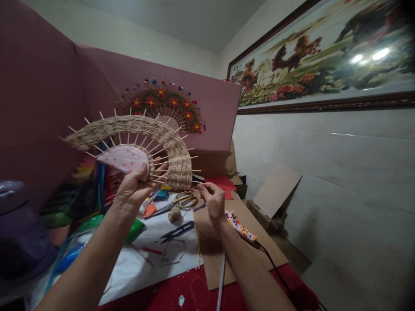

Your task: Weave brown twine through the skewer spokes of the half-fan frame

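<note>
A half-round fan [180, 162] of thin wooden sticks, woven with tan twine, is raised over the table. My left hand [138, 181] grips it near its base, thumb on the pink dotted fabric centre [125, 159] and fingers behind the sticks. Close to the lower right end of the woven band, my right hand [212, 198] has thumb and fingertips pinched together. What lies between those fingertips is too small to make out. Below the fan are gold-handled scissors [186, 200], a small twine ball [174, 214] and dark thread snips [177, 232].
A finished fan with flowers [162, 102] leans against the pink panel [217, 108]. A dotted, corded tool [240, 226] rests on cardboard [210, 263] at the right. White paper [139, 263] covers part of the red cloth [168, 293]. A purple container [19, 242] stands left.
</note>
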Demonstrator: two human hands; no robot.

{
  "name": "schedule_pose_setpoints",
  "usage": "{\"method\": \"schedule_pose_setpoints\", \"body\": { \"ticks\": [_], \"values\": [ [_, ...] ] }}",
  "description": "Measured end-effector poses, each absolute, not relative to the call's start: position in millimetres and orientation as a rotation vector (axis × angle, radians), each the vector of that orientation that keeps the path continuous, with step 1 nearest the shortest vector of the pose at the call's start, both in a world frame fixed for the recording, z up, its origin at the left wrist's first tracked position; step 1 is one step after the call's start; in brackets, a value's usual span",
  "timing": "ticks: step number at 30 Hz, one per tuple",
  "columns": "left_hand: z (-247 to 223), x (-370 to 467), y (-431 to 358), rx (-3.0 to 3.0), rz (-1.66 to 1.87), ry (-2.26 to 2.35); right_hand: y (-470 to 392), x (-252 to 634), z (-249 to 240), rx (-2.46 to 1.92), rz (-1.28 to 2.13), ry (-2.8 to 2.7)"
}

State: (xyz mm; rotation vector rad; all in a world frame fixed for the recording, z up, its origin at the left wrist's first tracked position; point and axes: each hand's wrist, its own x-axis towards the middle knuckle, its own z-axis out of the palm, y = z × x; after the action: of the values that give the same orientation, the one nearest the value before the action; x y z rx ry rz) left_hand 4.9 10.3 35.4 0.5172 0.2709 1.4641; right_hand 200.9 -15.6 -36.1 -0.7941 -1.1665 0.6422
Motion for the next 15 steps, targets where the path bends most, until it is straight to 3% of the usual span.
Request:
{"method": "schedule_pose_setpoints", "body": {
  "ticks": [15],
  "values": [
    [35.6,16.8,2.1,0.44,1.375,0.317,-8.8,185.5,-56.7,-0.754,0.525,-1.184]
  ]
}}
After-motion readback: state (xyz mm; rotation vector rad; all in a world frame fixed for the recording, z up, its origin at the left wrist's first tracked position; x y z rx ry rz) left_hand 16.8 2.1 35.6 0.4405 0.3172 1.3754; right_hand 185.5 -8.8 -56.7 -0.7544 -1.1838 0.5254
